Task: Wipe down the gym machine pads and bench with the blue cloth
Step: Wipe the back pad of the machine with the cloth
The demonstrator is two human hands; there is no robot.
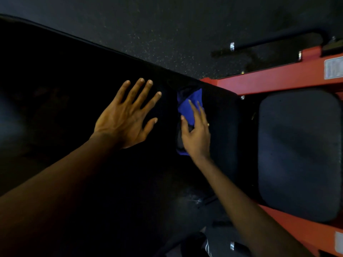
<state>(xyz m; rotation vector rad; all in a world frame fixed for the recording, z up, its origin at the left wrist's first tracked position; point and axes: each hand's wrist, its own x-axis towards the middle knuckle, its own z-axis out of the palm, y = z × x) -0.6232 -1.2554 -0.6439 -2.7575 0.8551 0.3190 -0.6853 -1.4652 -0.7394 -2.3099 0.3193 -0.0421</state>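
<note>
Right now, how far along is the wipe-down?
Done: cannot tell; the dark long pad shows no clear wipe marks. In hand: the right hand presses the blue cloth on that pad's end near the red frame, with the left hand flat beside it. Left: probably the smaller pad, which has no cloth on it.

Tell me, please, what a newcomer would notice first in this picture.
The blue cloth stands out at the centre, bright against the dark bench, with the right hand pressing on it. Beside it the left hand is spread open over the bench. On the right, the red frame shows above and below a grey seat pad.
</note>
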